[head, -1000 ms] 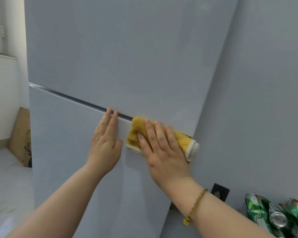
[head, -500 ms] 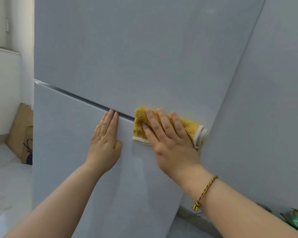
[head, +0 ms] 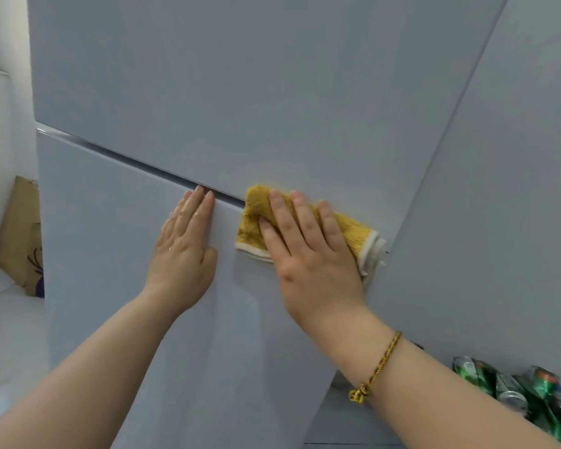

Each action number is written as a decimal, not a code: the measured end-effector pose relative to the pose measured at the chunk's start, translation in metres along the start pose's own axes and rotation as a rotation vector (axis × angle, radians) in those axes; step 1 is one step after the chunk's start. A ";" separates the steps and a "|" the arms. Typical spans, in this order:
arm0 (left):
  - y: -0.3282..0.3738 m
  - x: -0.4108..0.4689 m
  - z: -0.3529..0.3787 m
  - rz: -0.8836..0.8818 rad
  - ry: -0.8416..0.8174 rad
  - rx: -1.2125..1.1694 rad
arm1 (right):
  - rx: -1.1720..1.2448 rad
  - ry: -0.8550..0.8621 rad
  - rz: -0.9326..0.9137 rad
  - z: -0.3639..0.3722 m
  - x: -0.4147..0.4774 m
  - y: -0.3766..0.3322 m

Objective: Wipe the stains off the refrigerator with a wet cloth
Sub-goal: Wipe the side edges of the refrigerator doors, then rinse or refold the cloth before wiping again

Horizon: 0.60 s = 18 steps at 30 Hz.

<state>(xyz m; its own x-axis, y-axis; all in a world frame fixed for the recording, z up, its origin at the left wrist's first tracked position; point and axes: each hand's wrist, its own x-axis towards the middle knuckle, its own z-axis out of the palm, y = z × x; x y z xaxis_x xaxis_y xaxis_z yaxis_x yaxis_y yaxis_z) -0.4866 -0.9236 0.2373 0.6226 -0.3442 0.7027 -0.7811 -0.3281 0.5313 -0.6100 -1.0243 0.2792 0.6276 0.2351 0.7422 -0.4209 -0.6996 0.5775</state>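
Brown paper bag (head: 20, 234), one, leans against the white wall at far left. One pale grey-blue refrigerator (head: 240, 76) fills the view, smooth and glossy, its two flat doors split by a dark slanting seam (head: 127, 155). Two bare hands press on it. The left hand (head: 183, 254) lies flat on the lower door, fingers straight and close together, tips at the seam. Just beside it, one folded mustard-yellow terry cloth (head: 256, 215) with a cream edge lies across the seam. The right hand (head: 311, 254) flattens it, fingers slightly spread. One braided cord bracelet (head: 379, 367) circles the right wrist. Crumpled green metal cans (head: 512, 390) sit at lower right; their number is unclear.
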 end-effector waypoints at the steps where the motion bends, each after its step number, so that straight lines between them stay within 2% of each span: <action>1: -0.001 0.001 0.000 0.006 -0.006 0.004 | -0.009 -0.022 0.008 0.005 0.007 -0.009; 4: -0.003 0.001 0.000 0.027 -0.004 -0.066 | -0.005 -0.099 0.015 0.012 0.023 -0.028; 7: 0.001 -0.005 -0.001 -0.051 -0.023 -0.212 | 0.013 -0.164 -0.012 0.009 0.017 -0.024; 13: -0.002 -0.009 -0.006 -0.120 -0.123 -0.265 | 0.110 -0.019 0.024 0.004 -0.039 0.004; 18: 0.027 -0.026 -0.033 -0.334 -0.176 -0.504 | 0.413 -0.026 0.041 -0.002 -0.020 -0.011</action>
<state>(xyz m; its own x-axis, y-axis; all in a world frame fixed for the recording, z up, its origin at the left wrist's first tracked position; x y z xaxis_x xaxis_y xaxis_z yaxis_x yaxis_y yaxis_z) -0.5251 -0.8948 0.2485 0.8019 -0.4485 0.3947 -0.4430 -0.0032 0.8965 -0.6194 -1.0203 0.2587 0.6346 0.1883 0.7496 -0.1504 -0.9212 0.3587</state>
